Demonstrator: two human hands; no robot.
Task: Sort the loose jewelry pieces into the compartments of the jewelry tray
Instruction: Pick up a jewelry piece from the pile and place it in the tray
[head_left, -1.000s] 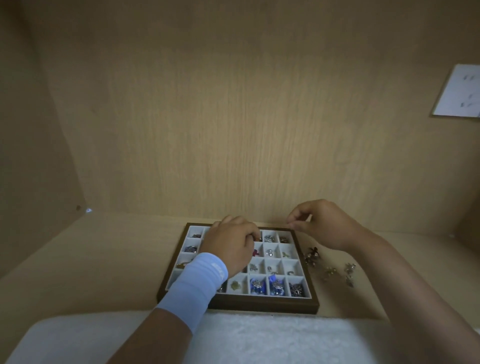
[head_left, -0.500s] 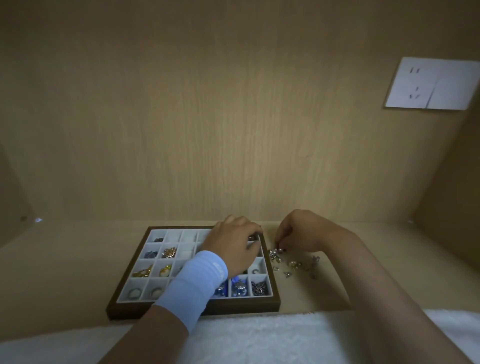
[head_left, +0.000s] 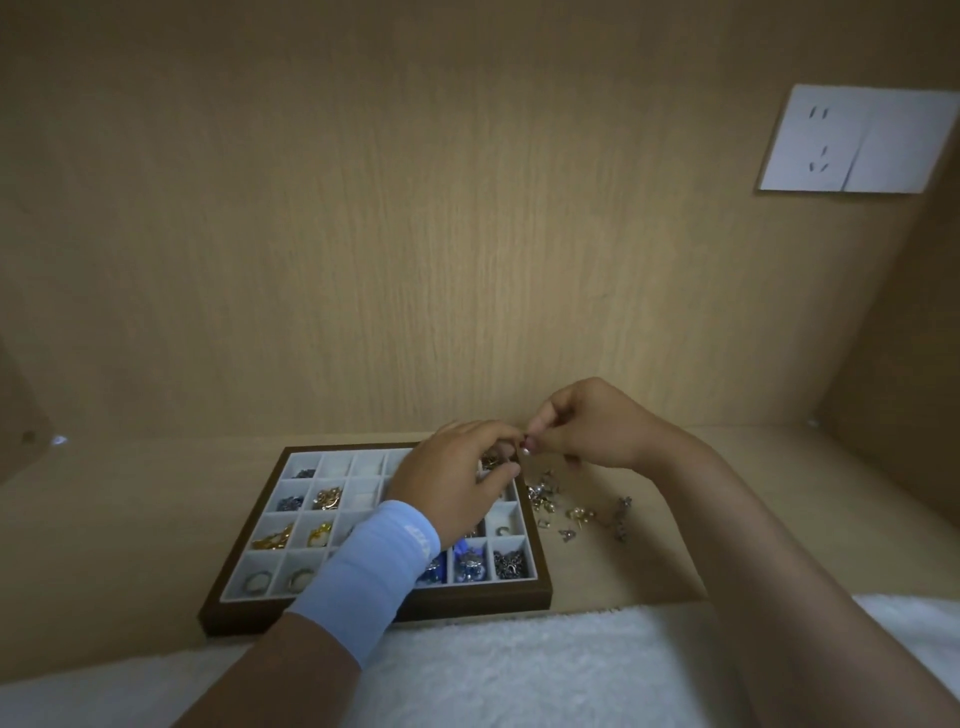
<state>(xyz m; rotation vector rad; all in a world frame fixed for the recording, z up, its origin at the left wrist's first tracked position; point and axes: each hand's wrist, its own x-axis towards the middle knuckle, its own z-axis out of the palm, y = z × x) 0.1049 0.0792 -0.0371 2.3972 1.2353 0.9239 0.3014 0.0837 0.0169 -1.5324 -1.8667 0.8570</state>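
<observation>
Right hand has lifted, pinching a round pearly piece.

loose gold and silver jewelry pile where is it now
Head view: the loose jewelry pile lies on the light wood surface right of the brown-framed tray, just below the right hand.

1. Jewelry tray: dark brown frame, white compartment lining.
2. Sorted in its compartments: gold pieces, blue pieces, silver rings.
3. Loose jewelry pieces: silver and gold mixed, some dark grey.
4. Small jewelry piece: whitish, pearly bead.
5. Wristband: pale blue with small white lettering.
6. Fluffy cloth: white.
7. Back panel: light tan wood grain in fine vertical streaks.
8. Socket plate: white, with dark slots.
</observation>
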